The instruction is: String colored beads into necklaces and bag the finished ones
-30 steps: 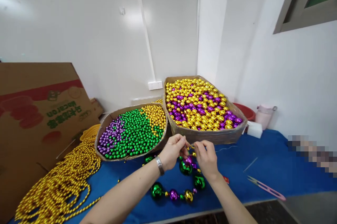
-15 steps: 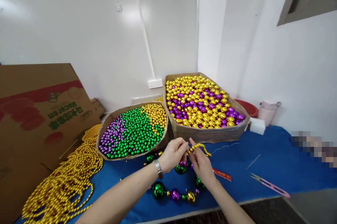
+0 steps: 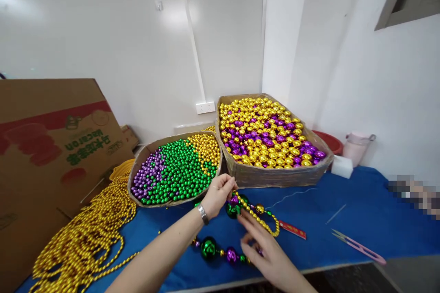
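My left hand [image 3: 217, 196], a silver watch on its wrist, is closed in a pinch on a gold bead strand [image 3: 276, 232]. From those fingertips the strand loops down to the right. Beneath it lies a beaded necklace of large and small green, purple and gold balls, with a big green bead [image 3: 208, 248] at its near side. My right hand [image 3: 259, 243] is open over the necklace's right part, thumb and fingers apart, slightly blurred. It hides some of the beads, and its fingertips are close to the strand.
A carton tray of small beads [image 3: 129, 183] and a larger tray of gold and purple balls [image 3: 275, 177] stand behind. Gold bead strands [image 3: 85, 238] are heaped left by a cardboard box [image 3: 44, 183]. Pink-handled snips [image 3: 366, 249], a red strip [image 3: 292, 229] and a needle-like rod [image 3: 336, 214] lie right.
My right hand has let go of the gold bead strand and moved down toward me, its fingers spreading. The strand now hangs in a longer loop from my left hand.
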`<control>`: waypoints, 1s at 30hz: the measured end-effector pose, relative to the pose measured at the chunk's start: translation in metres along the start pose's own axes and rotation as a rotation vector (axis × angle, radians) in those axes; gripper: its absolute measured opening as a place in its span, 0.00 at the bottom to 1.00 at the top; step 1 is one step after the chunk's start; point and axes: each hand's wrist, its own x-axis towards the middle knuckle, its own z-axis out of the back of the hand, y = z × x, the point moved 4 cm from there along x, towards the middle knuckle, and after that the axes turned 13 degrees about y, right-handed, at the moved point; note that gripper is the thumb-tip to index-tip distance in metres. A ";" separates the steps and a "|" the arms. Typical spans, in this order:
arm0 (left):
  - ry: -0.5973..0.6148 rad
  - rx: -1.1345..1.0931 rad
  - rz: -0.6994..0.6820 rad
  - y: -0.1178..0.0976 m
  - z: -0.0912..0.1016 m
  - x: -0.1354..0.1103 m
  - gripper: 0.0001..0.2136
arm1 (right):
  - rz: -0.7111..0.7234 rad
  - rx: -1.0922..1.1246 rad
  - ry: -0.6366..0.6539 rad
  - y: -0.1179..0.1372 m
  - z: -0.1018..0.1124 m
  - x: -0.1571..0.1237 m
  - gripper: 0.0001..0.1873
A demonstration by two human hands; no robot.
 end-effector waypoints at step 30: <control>-0.125 -0.450 0.065 0.066 0.005 -0.068 0.17 | -0.186 0.842 -0.195 -0.030 0.003 0.065 0.18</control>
